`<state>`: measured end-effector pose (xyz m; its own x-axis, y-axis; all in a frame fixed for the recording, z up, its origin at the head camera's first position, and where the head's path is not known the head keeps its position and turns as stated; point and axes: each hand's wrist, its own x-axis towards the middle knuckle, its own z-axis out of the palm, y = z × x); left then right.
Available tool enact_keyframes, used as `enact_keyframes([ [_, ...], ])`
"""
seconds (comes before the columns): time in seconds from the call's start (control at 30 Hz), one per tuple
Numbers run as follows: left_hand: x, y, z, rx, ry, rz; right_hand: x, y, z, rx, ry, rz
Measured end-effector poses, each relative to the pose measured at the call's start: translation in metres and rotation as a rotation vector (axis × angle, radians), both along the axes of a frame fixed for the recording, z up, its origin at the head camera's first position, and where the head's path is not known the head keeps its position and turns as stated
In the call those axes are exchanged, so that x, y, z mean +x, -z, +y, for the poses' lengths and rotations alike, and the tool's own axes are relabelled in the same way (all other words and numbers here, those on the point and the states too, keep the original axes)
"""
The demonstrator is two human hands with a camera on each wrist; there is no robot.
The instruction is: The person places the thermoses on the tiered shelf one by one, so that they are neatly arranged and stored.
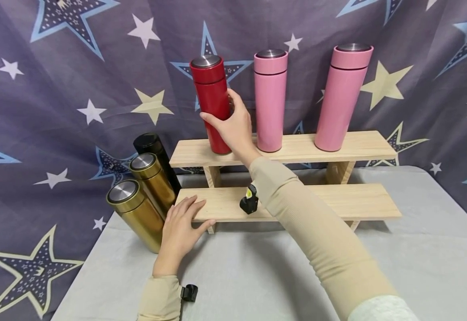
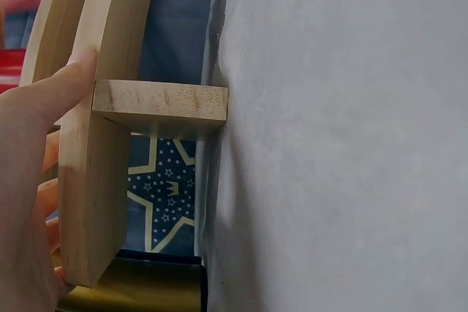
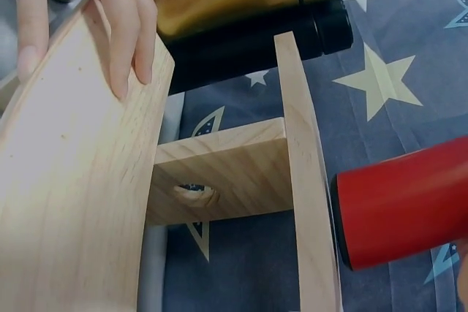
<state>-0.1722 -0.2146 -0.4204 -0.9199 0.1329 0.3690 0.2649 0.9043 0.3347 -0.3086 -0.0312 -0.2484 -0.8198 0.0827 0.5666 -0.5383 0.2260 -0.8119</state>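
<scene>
My right hand [image 1: 237, 127] grips a red thermos bottle [image 1: 212, 100] around its lower half, thumb in front. The bottle tilts slightly, and its dark base [image 3: 341, 224] sits at the top board; whether it touches is hard to tell. On the lower board [image 1: 225, 203] of a wooden two-step stand rests my left hand [image 1: 183, 227], at the left end. Its fingers lie extended on the top face, while the thumb [image 2: 73, 82] touches the front edge. Two pink thermos bottles [image 1: 271, 102] stand on the upper board [image 1: 297, 151], right of the red one.
Left of the stand, two gold bottles [image 1: 137, 218] and a black bottle [image 1: 150, 145] form a row on the grey cloth-covered table [image 1: 249, 276]. A star-patterned curtain [image 1: 109, 76] hangs close behind the stand.
</scene>
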Motion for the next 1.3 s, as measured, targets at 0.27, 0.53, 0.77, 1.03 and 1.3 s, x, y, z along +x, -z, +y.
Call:
enact_keyframes([
  [0.27,0.0013,0.0014,0.0001,-0.003,-0.004,0.004,-0.0018,0.0019,0.0011,0.001,-0.008,-0.034],
  [0.53,0.0011,0.0026,-0.0004,0.001,-0.005,0.008,-0.0042,0.0029,-0.0001,-0.013,-0.037,-0.056],
  [0.77,0.0005,0.0018,0.0003,0.002,-0.002,0.027,-0.0052,0.0030,-0.0007,-0.011,-0.084,-0.093],
  [1.03,0.0004,-0.0010,0.0014,0.008,-0.004,0.007,-0.0061,0.0030,-0.0012,0.033,-0.088,-0.116],
  [1.3,0.0003,-0.0006,0.0016,0.011,-0.009,-0.010,-0.0073,0.0039,-0.0003,0.054,-0.092,-0.115],
])
